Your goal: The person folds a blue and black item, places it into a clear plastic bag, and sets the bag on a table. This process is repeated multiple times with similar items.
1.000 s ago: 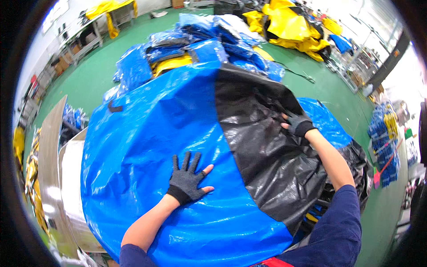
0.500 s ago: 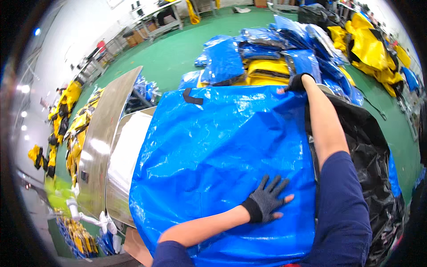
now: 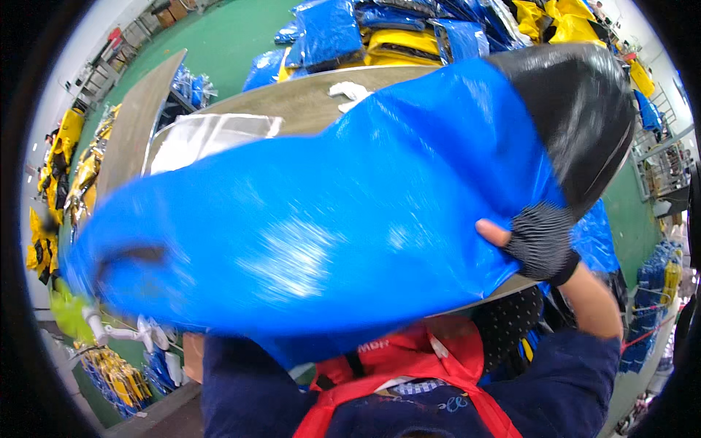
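A large blue-and-black tarpaulin sheet [image 3: 307, 197] is lifted across the front of me, its glossy surface partly smeared by motion. Its black section [image 3: 577, 117] is at the right, and a dark strap patch shows near its left end. My right hand [image 3: 540, 241], in a dark half-finger glove, grips the near right part of the sheet. The thumb lies on top, and the other fingers are mostly hidden. My left sleeve [image 3: 248, 387] goes up under the sheet, which hides my left hand.
Beneath the sheet is a worktable [image 3: 292, 106] with clear plastic film [image 3: 212, 139] and a crumpled white piece [image 3: 349, 93]. Behind it lie packed blue and yellow bundles [image 3: 321, 33]. A metal-topped panel [image 3: 139, 117] stands at left, with a white jointed arm [image 3: 124, 332] below.
The sheet, spread flat before, is now lifted and swung across me. My right hand has come from its far edge to the near right. My left hand has gone out of sight behind it.
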{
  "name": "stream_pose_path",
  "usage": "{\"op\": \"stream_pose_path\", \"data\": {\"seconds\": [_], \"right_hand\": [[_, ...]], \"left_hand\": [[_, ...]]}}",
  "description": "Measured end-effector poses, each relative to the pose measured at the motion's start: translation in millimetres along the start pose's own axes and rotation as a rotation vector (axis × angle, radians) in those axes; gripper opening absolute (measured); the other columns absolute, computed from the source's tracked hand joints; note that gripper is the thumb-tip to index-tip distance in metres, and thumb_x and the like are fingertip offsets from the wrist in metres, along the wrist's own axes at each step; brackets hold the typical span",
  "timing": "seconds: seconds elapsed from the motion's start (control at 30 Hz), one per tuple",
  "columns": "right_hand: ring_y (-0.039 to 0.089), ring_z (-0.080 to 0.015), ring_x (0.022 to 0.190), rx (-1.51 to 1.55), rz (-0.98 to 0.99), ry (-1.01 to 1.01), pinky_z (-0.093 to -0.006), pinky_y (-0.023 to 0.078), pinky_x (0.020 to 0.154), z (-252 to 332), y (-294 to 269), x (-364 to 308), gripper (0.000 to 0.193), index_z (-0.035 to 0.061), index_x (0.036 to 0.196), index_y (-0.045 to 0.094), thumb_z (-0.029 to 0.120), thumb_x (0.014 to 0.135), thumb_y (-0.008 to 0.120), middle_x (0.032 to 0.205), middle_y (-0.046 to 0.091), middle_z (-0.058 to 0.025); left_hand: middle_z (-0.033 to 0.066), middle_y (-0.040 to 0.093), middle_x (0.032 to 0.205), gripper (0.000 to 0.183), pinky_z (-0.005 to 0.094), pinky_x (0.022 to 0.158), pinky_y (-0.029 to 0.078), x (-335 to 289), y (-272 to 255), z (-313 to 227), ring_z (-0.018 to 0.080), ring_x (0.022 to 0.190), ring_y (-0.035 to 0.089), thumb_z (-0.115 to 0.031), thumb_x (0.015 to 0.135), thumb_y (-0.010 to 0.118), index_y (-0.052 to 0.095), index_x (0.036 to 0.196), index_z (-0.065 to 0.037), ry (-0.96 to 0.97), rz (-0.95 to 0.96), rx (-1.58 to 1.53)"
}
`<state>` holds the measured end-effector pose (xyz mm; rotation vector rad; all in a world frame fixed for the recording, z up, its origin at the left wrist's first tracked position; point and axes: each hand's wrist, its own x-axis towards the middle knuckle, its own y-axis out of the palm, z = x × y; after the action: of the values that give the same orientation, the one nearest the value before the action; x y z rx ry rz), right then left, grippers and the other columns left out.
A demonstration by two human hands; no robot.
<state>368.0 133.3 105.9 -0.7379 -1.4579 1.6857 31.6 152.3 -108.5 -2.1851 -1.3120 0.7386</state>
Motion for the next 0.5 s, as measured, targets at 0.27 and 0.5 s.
{"op": "stream_pose_path", "data": {"seconds": [0.27, 0.5], "right_hand": [[0.06, -0.0293, 0.086, -0.259, -0.204, -0.24, -0.0378, 0.05, 0.069, -74, 58, -72, 0.046, 0.0272, 0.125, 0.056, 0.014, 0.081, 0.062, 0.092, 0.061, -0.0121], [0.041, -0.0305, 0.127, -0.338, -0.125, -0.558, -0.0518, 0.026, 0.107, -50, 64, -12, 0.067, 0.0355, 0.129, 0.049, 0.017, 0.067, 0.068, 0.139, 0.043, -0.0066]], "left_hand": [[0.0142, 0.033, 0.145, 0.067, 0.0547, 0.111, 0.006, -80, 11, -94, 0.0326, 0.139, 0.02, -0.057, 0.083, 0.051, 0.041, 0.138, -0.02, 0.037, -0.12, 0.126], [0.0126, 0.036, 0.144, 0.064, 0.0523, 0.112, 0.007, -86, 32, -129, 0.0319, 0.138, 0.022, -0.055, 0.084, 0.051, 0.043, 0.137, -0.018, 0.089, -0.16, 0.198]]}}
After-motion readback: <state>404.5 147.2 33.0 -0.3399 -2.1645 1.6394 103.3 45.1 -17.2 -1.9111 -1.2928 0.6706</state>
